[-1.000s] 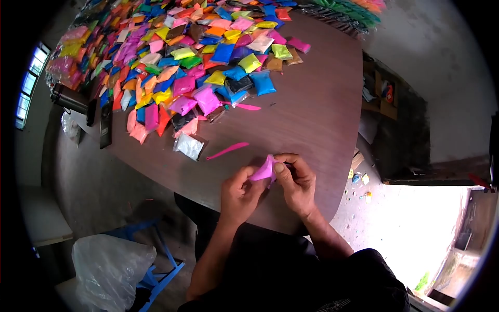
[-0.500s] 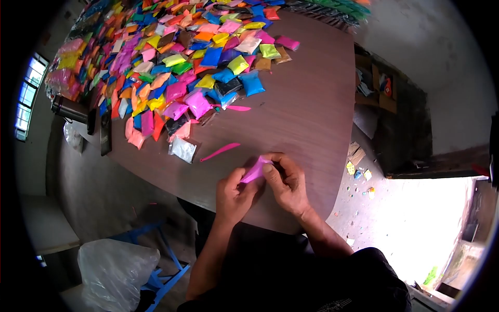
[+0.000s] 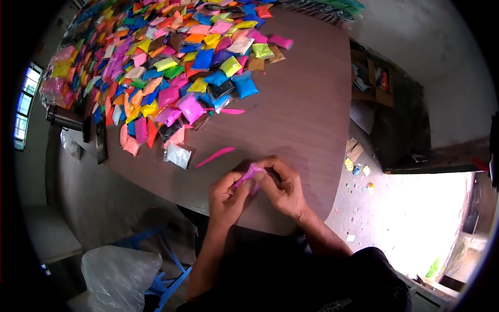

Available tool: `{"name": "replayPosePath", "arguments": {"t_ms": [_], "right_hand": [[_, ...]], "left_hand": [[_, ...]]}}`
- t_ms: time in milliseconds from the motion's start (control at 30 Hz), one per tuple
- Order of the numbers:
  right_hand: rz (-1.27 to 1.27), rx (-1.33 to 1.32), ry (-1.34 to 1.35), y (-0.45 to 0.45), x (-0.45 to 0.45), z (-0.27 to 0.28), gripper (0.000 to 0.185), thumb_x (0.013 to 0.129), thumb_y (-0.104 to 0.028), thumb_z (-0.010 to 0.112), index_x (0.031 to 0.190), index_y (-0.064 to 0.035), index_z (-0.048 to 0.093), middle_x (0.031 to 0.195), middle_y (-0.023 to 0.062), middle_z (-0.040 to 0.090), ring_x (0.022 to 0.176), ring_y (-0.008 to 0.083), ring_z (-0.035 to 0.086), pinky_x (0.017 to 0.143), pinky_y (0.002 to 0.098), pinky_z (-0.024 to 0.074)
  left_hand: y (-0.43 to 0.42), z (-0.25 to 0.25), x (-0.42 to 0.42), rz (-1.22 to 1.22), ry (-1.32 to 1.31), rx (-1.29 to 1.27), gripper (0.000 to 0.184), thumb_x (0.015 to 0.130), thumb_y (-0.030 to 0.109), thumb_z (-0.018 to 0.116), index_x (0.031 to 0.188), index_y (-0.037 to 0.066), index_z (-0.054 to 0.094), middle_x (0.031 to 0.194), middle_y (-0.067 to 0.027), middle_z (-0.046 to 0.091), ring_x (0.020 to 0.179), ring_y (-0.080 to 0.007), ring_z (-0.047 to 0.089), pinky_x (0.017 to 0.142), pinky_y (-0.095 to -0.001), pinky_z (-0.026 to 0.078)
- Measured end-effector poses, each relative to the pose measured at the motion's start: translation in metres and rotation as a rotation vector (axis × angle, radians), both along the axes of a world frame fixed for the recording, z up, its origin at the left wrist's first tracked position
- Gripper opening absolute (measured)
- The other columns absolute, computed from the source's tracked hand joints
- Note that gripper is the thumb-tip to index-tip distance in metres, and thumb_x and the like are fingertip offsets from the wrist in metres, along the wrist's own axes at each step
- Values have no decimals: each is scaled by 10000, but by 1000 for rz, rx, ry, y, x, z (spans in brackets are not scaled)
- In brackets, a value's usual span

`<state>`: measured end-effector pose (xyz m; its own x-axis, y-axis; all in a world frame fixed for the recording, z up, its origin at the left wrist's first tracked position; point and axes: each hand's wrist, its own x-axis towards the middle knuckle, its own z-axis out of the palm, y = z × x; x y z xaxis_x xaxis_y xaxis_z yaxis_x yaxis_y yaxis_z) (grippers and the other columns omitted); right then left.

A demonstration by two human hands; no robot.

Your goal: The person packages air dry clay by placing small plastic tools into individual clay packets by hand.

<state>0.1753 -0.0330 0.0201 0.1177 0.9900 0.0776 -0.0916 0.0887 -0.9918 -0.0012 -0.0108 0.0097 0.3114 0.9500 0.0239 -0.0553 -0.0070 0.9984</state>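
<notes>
Between my hands, above the near edge of the table, is a soft pink-purple piece of modelling clay (image 3: pixel 252 170), thin and folded. My left hand (image 3: pixel 227 196) pinches its left side between thumb and fingers. On the other side, the thumb and curled fingers of my right hand (image 3: pixel 284 187) grip it too. Some of the piece is hidden by the fingers. Just beyond my left hand lies a pink plastic modelling knife (image 3: pixel 215 156). A clear packet of white material (image 3: pixel 178 155) is left of that knife.
A large pile of colourful packets (image 3: pixel 166 65) covers the far left of the brown table (image 3: pixel 296 114). A second pink knife (image 3: pixel 231 111) lies at the pile's edge. A dark flask (image 3: pixel 66 117) is at far left. Below stands a blue stool (image 3: pixel 169 286) beside a plastic bag (image 3: pixel 119 273).
Both hands have drawn closer together around the pink-purple clay, which is now more folded. My left thumb has moved up against it. The view has shifted slightly.
</notes>
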Motion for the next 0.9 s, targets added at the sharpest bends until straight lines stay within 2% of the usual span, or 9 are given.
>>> {"name": "replayPosePath", "arguments": {"t_ms": [67,133,267,333,467,567,633,767,900], "right_hand": [[12,-16,-87,1,0,1,116,1023,-70,704,1098,16,686,1055,69,678,922,138,671,799,290,560],[11,-12,116,0,-3,1,113,1016,-62,709,1099,11,682,1049,80,680,916,143,670,804,291,555],[-15,-7,139,1,-1,-9,121,1009,-65,721,1101,6,689,1034,77,686,915,140,668,814,296,553],[30,35,-70,1,3,-11,149,1000,-74,737,1116,8,693,1014,67,689,925,135,668,824,297,553],[45,46,-82,1,0,-12,152,996,-91,748,1100,12,707,1020,62,700,928,132,669,823,292,551],[47,-38,-10,0,-3,3,144,1014,-82,721,1117,18,710,1025,65,705,948,124,651,840,281,520],[61,-15,-115,0,-3,5,177,1013,-111,732,1121,27,705,1001,58,708,939,120,654,820,285,523],[47,-29,-77,-1,0,-9,165,994,-117,758,1086,14,720,967,53,713,913,127,659,808,286,525],[68,64,-229,2,1,-8,116,958,-100,789,1010,-7,741,931,53,716,869,142,653,778,299,515]], "left_hand": [[0,-1,-1,7,32,28,196,1013,94,711,1146,-49,696,932,-20,689,798,-31,591,670,-198,474],[0,2,1,22,34,18,195,1010,99,716,1136,-48,696,916,-14,687,775,-26,587,643,-195,460],[3,16,9,39,-41,-14,201,1007,105,721,1141,-43,695,908,-8,687,759,-24,589,626,-195,459],[4,10,5,27,-5,-55,206,1009,109,720,1154,-35,689,905,-5,686,760,-24,591,625,-195,461],[1,3,1,37,-43,-72,208,1013,114,717,1154,-36,682,904,0,685,780,-26,593,656,-197,471],[1,-1,0,86,-117,-78,193,1003,144,733,1105,-16,696,888,33,654,801,-20,541,684,-205,425],[0,-5,-4,136,-104,-53,185,1017,114,713,1124,-34,690,930,-3,686,808,-33,597,708,-204,480],[1,6,5,144,-98,-11,171,1021,112,706,1112,-33,694,952,-7,688,809,-41,592,711,-210,479],[3,7,1,99,-55,-40,146,1034,110,686,1085,-26,700,957,-2,690,810,-47,585,716,-216,481]]}}
